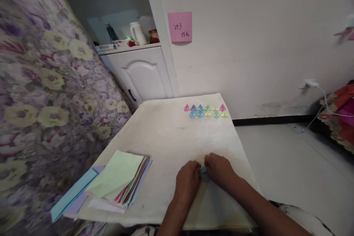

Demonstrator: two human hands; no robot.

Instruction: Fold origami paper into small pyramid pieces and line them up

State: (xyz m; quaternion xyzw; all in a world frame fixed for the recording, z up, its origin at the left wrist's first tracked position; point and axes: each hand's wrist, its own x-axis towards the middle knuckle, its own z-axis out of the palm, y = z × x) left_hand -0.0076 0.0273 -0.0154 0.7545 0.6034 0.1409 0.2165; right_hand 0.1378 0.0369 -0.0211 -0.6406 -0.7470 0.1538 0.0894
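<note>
Between my two hands is a small folded piece of light blue-green paper [204, 172], close to the table's front edge. My left hand [188, 177] is closed on its left side, fingers curled in. Opposite it, my right hand [219, 169] pinches the paper from the right. Most of the paper is hidden by the fingers, so its exact shape cannot be made out. Farther back on the table, two rows of small folded paper pieces [208, 111] lie in pink, purple, blue, green and yellow.
A stack of coloured paper [118, 175], pale green on top, lies at the table's left, beside blue paper strips [73, 193]. The cream-covered table [163, 132] meets the wall. A floral curtain [63, 92] hangs left; a white cabinet [143, 75] stands behind. A charger [312, 83] is plugged in at right.
</note>
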